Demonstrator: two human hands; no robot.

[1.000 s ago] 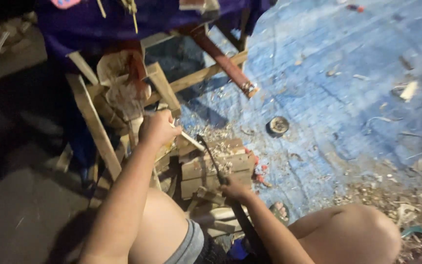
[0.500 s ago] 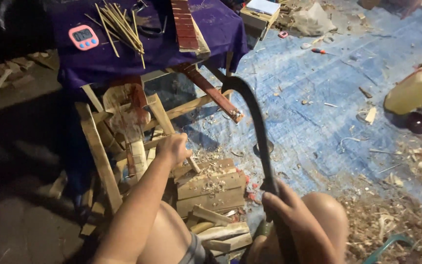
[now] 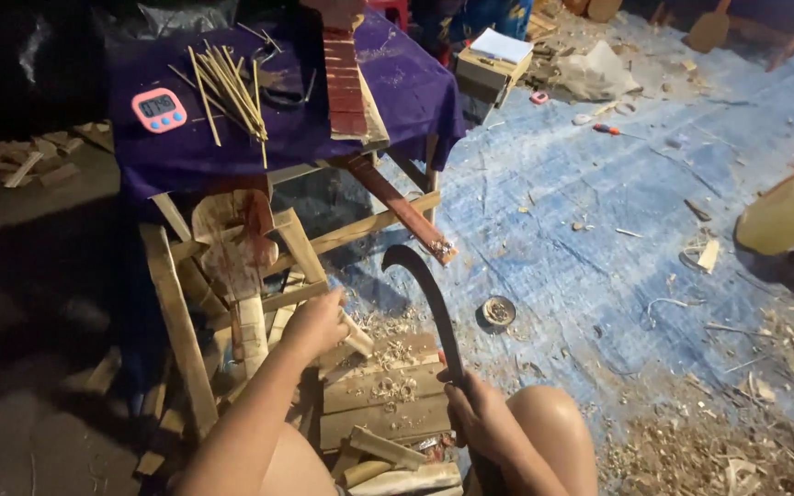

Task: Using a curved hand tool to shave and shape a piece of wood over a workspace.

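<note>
My right hand [image 3: 482,418] grips the handle of a dark curved blade [image 3: 429,303], which is raised with its hooked tip pointing up and left. My left hand [image 3: 316,321] is closed on a pale piece of wood [image 3: 353,336] that rests on a block of stacked wood [image 3: 383,395] strewn with shavings. My bare knee [image 3: 553,427] is just right of the block.
A wooden frame [image 3: 176,321] stands under a purple-covered table [image 3: 397,83] holding thin sticks [image 3: 227,83], a pink timer [image 3: 159,109] and a reddish plank [image 3: 346,83]. A blue tarp [image 3: 599,220] carries shavings, a small round tin [image 3: 498,310] and a yellow container [image 3: 788,213].
The view has tilted up, showing more of the table. The blade is still raised over the block, and my left hand still holds the wood piece.
</note>
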